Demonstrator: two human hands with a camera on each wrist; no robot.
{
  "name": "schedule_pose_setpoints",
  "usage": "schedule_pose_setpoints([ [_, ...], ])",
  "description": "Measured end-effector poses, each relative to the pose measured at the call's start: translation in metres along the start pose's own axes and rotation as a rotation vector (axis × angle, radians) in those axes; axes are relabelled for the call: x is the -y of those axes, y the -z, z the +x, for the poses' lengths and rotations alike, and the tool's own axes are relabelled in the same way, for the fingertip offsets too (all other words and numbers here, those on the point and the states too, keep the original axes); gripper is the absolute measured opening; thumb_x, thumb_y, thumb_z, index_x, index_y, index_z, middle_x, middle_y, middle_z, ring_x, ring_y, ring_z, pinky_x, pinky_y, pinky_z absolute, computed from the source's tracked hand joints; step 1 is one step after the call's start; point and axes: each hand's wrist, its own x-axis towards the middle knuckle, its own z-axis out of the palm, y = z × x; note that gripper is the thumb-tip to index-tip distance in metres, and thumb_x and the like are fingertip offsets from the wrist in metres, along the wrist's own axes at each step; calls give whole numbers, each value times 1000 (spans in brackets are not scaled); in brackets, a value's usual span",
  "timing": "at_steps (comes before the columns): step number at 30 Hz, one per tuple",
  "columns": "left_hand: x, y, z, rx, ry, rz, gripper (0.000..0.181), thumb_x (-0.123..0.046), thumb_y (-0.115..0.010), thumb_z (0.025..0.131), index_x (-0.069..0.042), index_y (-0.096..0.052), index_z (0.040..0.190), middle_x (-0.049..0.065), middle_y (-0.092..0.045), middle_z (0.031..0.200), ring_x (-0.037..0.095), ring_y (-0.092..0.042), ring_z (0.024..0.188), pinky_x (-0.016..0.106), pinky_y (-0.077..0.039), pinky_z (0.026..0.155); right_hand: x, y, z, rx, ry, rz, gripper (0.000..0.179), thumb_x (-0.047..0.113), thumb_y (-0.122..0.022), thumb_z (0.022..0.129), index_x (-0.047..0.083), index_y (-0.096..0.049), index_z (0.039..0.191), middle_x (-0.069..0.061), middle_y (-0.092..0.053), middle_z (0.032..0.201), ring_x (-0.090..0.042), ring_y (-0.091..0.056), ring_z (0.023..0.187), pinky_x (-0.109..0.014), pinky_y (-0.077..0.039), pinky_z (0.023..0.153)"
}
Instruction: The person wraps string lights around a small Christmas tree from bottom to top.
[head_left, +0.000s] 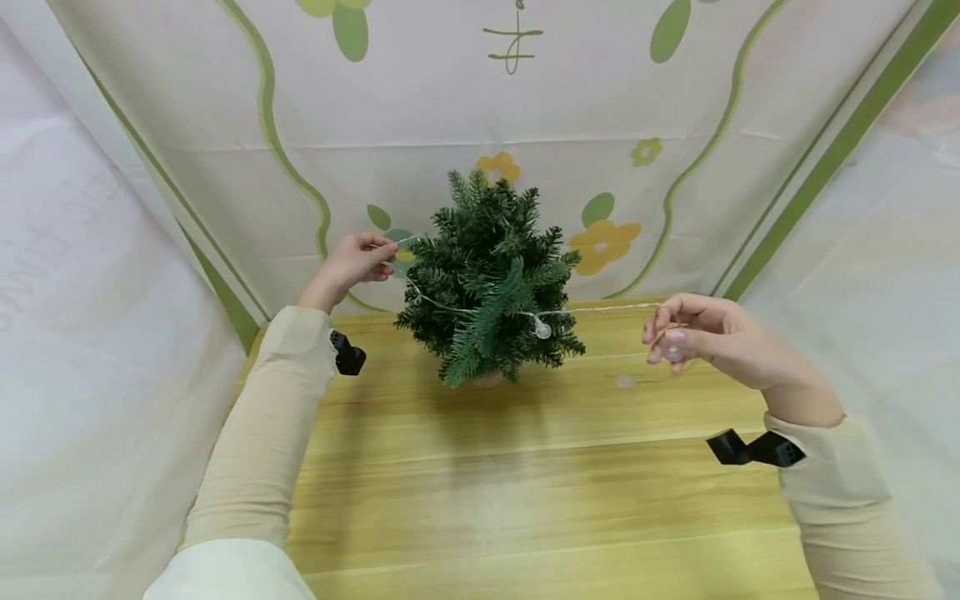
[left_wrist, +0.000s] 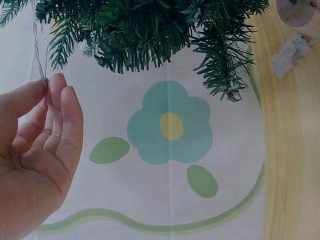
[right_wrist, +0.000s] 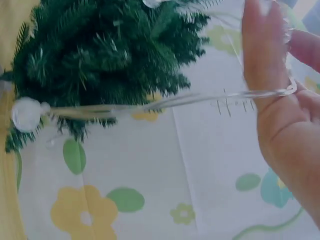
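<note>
A small artificial Christmas tree (head_left: 491, 283) stands upright on the wooden table, with a string of lights (head_left: 611, 309) on thin clear wire running across its front. Left of the tree, my left hand (head_left: 363, 257) pinches the wire between thumb and fingertips, as the left wrist view also shows at the twisted wire (left_wrist: 40, 60). To the right, my right hand (head_left: 705, 333) holds the other stretch with curled fingers, a clear bulb by the thumb. Between tree and right hand the wire is drawn nearly straight. One round bulb (head_left: 543, 329) hangs before the branches; another bulb (right_wrist: 26, 115) dangles below the right hand.
A clear battery box (left_wrist: 291, 54) lies on the table by the tree's base. Behind the tree rises a white cloth wall (head_left: 450, 100) printed with flowers and leaves; similar cloth closes both sides. The wooden table (head_left: 487, 500) extends toward me.
</note>
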Motion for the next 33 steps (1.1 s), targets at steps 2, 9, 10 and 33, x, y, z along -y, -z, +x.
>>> schedule_pose_setpoints([
  [2, 0, 1, 1, 5, -4, -2, 41, -28, -48, 100, 2, -49, 128, -3, -53, 99, -2, -59, 72, 12, -53, 70, 3, 6, -5, 6, -48, 3, 43, -17, -27, 96, 1, -57, 120, -2, -70, 107, -8, -69, 92, -19, -54, 64],
  [9, 0, 1, 2, 6, -13, 9, 41, -27, -48, 100, 2, -49, 129, -1, -54, 100, -1, -58, 73, 12, -53, 71, 14, 33, -26, 73, -291, -244, 47, -11, -32, 98, 14, -63, 124, 6, -73, 107, -5, -69, 91, -24, -55, 62],
  [10, 0, 2, 3, 8, -14, 13, 41, -27, -48, 100, 2, -49, 129, -1, -54, 100, -1, -58, 73, 12, -53, 72, 16, 37, -29, 72, -317, -275, 46, -10, -33, 98, 15, -64, 122, 7, -73, 107, -5, -69, 90, -25, -55, 61],
  [33, 5, 5, 14, 74, -47, 47, 38, -27, -48, 100, 1, -51, 126, -2, -56, 99, 1, -58, 75, 16, -54, 78, 35, 85, -12, -105, 170, 519, 48, 0, -16, 104, -16, -61, 100, -21, -69, 96, -31, -67, 100, -34, -53, 92],
])
